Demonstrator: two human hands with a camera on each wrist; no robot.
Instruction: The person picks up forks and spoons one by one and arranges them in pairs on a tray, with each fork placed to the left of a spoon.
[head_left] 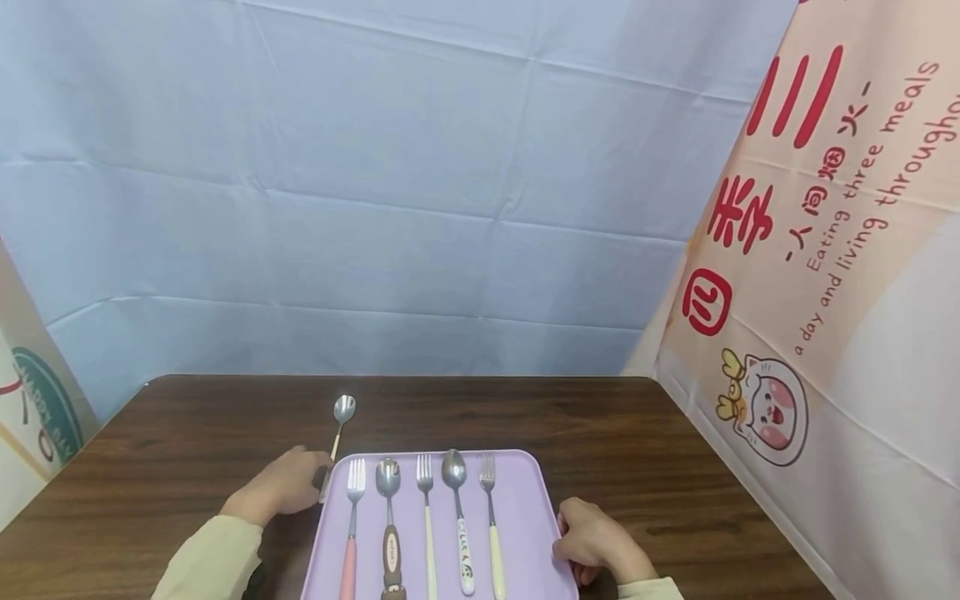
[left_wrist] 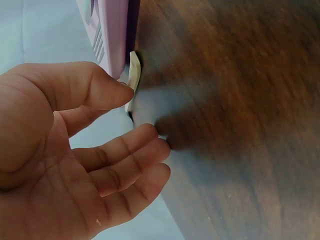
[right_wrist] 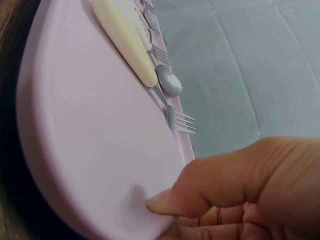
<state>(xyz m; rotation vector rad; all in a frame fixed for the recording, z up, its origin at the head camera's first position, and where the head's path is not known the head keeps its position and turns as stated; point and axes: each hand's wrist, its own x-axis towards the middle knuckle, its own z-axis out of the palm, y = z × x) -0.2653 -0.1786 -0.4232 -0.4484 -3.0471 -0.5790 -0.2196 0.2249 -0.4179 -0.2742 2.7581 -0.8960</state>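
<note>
A lilac tray (head_left: 525, 500) lies at the front of the table, holding a row of forks and spoons. Just past its left edge is a teaspoon (head_left: 344, 408) with a thin cream handle (left_wrist: 134, 75). My left hand (head_left: 281, 483) is at that handle, thumb and index finger pinching it while the other fingers (left_wrist: 135, 185) stay loosely bent. On the opposite side my right hand (head_left: 600, 537) grips the tray's rim, thumb (right_wrist: 175, 200) on top and fingers curled underneath.
On the tray lie a pink-handled fork (head_left: 351, 533), a brown-handled spoon (head_left: 390, 533), a cream-handled fork (head_left: 428, 525), a spoon with a printed white handle (head_left: 460, 517) and a pale yellow-handled fork (head_left: 492, 525). Cloth (head_left: 375, 208) hangs behind the dark wooden table (head_left: 225, 425).
</note>
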